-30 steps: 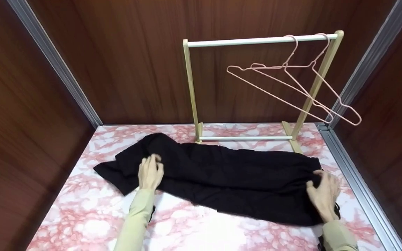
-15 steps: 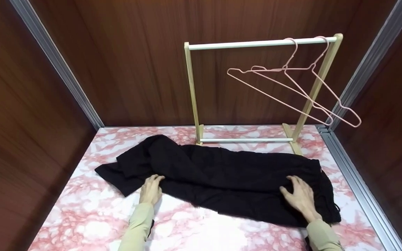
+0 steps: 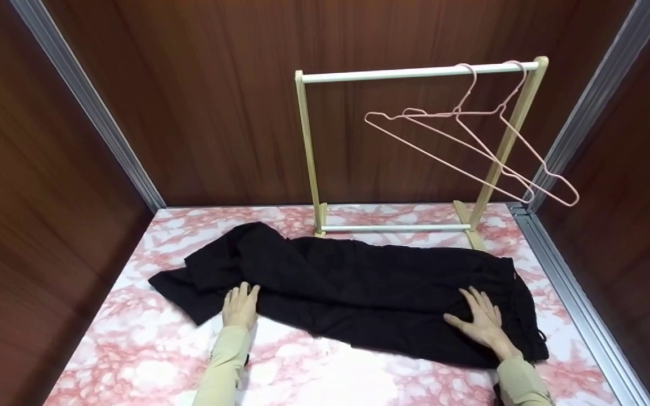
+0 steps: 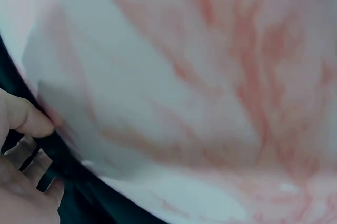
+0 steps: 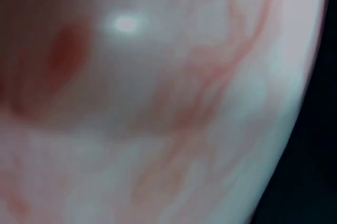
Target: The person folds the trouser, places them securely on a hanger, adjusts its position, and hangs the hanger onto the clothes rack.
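A pair of black trousers (image 3: 381, 282) lies lengthwise across the table, its waist end at the right and the leg ends at the left. In the head view my left hand (image 3: 240, 307) rests on the near edge of the legs. The left wrist view has its thumb (image 4: 31, 121) beside the dark cloth (image 4: 84, 192), with the other fingers over the fabric. My right hand (image 3: 482, 324) lies spread on the trousers near the waist. In the right wrist view that hand is out of sight; only dark cloth (image 5: 305, 171) shows at the right edge.
Behind the trousers stands a small clothes rack (image 3: 308, 152) with a white top rail. Two pink hangers (image 3: 449, 115) hang at its right end. A pink-and-white marbled table (image 3: 150, 344) lies below, with brown panels (image 3: 235, 113) around it.
My right hand has moved left from the waist end and spread on the cloth. My left hand has come nearer, down to the trousers' near edge. The trousers lie much the same.
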`<state>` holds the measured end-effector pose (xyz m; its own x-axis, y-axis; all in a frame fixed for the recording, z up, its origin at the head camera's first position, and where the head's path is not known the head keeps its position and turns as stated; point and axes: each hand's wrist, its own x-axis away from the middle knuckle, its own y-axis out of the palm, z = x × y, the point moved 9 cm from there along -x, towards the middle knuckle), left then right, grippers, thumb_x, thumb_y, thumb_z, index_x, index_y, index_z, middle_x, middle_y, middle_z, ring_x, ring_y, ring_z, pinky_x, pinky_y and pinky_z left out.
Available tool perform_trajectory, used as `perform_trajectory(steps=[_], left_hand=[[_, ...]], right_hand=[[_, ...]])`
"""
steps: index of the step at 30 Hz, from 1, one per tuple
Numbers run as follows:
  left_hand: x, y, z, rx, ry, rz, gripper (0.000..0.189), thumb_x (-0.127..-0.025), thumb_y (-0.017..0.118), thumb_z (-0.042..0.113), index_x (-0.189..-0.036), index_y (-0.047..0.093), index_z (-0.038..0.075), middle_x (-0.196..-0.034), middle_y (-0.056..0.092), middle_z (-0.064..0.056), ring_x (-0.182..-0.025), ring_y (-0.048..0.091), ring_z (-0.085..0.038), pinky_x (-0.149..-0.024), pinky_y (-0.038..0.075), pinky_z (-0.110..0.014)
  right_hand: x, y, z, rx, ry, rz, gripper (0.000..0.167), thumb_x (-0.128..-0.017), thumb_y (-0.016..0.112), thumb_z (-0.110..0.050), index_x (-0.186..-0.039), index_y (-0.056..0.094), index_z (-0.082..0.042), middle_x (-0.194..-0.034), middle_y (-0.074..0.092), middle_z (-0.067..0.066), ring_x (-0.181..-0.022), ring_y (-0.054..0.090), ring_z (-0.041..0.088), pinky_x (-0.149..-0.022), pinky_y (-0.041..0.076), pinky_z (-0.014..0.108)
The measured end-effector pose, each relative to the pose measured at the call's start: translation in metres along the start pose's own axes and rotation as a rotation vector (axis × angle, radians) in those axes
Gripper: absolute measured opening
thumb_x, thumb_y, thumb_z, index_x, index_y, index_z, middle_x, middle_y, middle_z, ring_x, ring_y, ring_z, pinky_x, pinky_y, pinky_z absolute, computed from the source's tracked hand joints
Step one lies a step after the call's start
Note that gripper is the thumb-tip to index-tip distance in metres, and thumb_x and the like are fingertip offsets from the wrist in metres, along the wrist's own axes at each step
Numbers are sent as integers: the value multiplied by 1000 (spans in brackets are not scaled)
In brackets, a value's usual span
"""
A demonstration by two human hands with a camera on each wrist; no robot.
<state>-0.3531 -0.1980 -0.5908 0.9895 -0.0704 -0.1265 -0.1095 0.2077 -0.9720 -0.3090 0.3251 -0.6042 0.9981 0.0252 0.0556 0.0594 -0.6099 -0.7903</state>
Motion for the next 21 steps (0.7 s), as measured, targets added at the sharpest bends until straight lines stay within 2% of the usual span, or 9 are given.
perform_trajectory(steps=[3, 6, 9, 12, 14, 17, 19, 21], left_hand=[[1, -4, -2, -4, -8, 33, 46, -80, 71, -2, -125, 62, -1, -118, 59, -21, -112, 55, -42, -104, 45, -54], [2, -5, -6, 28, -33, 18, 36, -85, 65, 3, -120, 62, -8, -114, 63, -25, -106, 60, -45, -96, 48, -55], [2, -4, -14, 113, -101, -50, 47, -89, 53, 10, -131, 55, -11, -119, 65, -32, -106, 62, -52, -94, 49, -58], [3, -3, -29, 204, -196, -92, 58, -90, 45, 16, -143, 45, -9, -123, 62, -37, -108, 60, -58, -94, 49, -62], [6, -5, -40, 232, -258, -77, 53, -93, 43, 19, -139, 47, -7, -121, 61, -39, -107, 61, -59, -90, 50, -65], [15, -8, -57, 213, -338, -11, 37, -95, 46, 20, -118, 58, -6, -113, 64, -39, -101, 63, -59, -83, 51, -67], [20, -11, -64, 170, -361, 37, 28, -95, 49, 18, -104, 61, -6, -107, 66, -37, -95, 64, -58, -77, 52, -66], [24, -14, -69, 133, -371, 73, 25, -94, 51, 16, -100, 62, -6, -105, 67, -35, -95, 63, -56, -74, 52, -66]], right_hand=[[1, -1, 1, -4, -5, 15, 85, -90, 69, -43, -152, 32, 2, -162, 17, 32, -150, 3, 56, -116, 0, 76], [1, -2, 1, -10, -14, 23, 82, -91, 68, -41, -152, 34, 2, -162, 18, 32, -150, 4, 57, -116, 1, 75], [1, -5, 0, -19, -29, 29, 80, -92, 67, -39, -151, 34, 3, -161, 19, 32, -149, 4, 57, -116, 1, 76], [3, -8, 3, -14, -44, 39, 79, -92, 67, -37, -151, 35, 4, -161, 20, 32, -149, 6, 58, -115, 2, 76], [5, -10, 6, -8, -53, 50, 78, -92, 68, -35, -150, 35, 5, -160, 21, 32, -148, 7, 58, -115, 2, 77], [7, -12, 10, -3, -68, 62, 77, -91, 68, -34, -149, 36, 5, -159, 23, 32, -148, 8, 58, -115, 3, 77], [8, -13, 11, -4, -78, 67, 77, -91, 69, -34, -148, 37, 5, -159, 24, 33, -148, 9, 58, -115, 3, 76], [7, -13, 11, -8, -90, 74, 76, -90, 69, -34, -148, 38, 5, -158, 24, 33, -148, 10, 58, -115, 3, 76]])
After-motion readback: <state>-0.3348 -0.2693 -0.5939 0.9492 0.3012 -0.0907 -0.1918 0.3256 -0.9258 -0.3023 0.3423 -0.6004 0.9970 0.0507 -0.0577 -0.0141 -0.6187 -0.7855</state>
